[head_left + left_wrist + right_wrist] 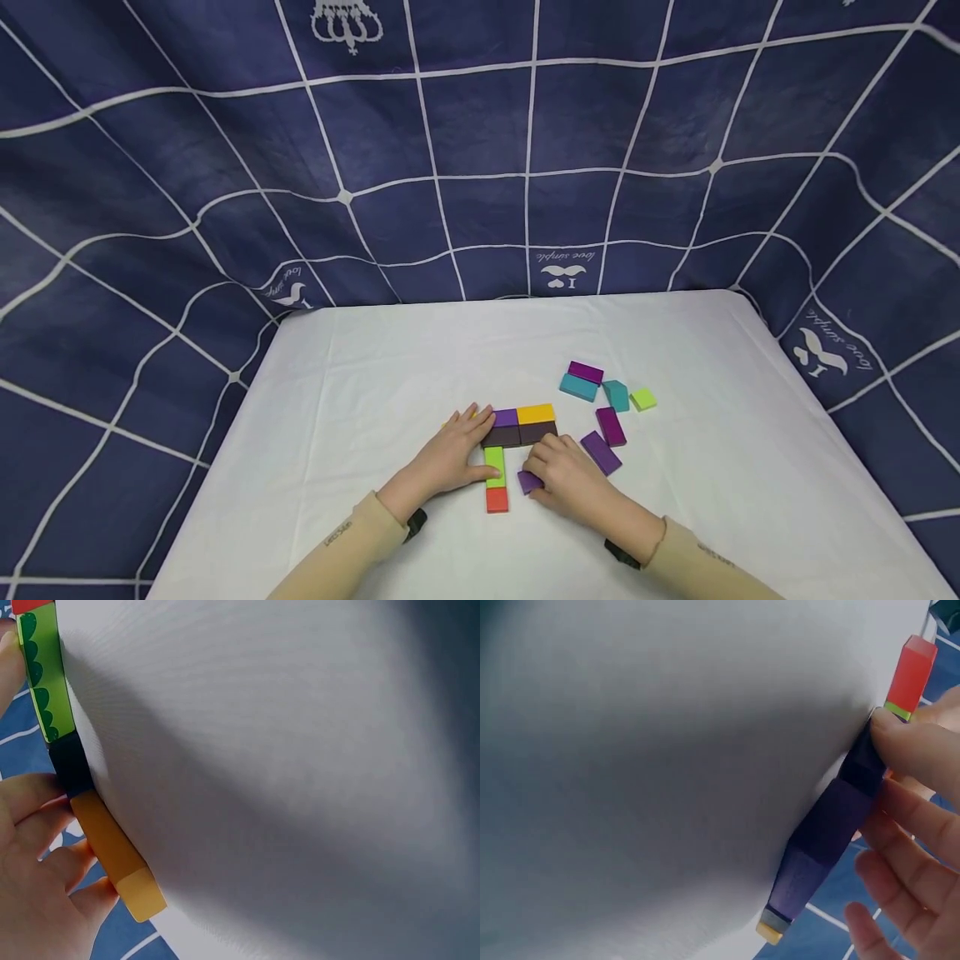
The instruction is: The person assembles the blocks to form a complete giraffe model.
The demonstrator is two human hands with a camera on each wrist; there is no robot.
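My left hand (453,454) lies with fingers spread along the left end of a row of blocks. In the left wrist view its fingers touch an orange block (112,844) and a dark block (71,761), and the thumb is at a green block (46,682). In the head view, two dark blocks (538,432) border a violet block (506,417) and a yellow block (536,413). Below them run the green block (494,460) and a red block (497,500). My right hand (570,479) pinches a purple block (529,482), partly hidden by its fingers, right of the green block.
Right of the row lie loose blocks: a purple one (601,452), two magenta ones (611,426), two teal ones (578,387) and a small lime one (643,400). A white cloth (375,358) covers the table. Blue checked curtains (480,208) hang behind and at both sides.
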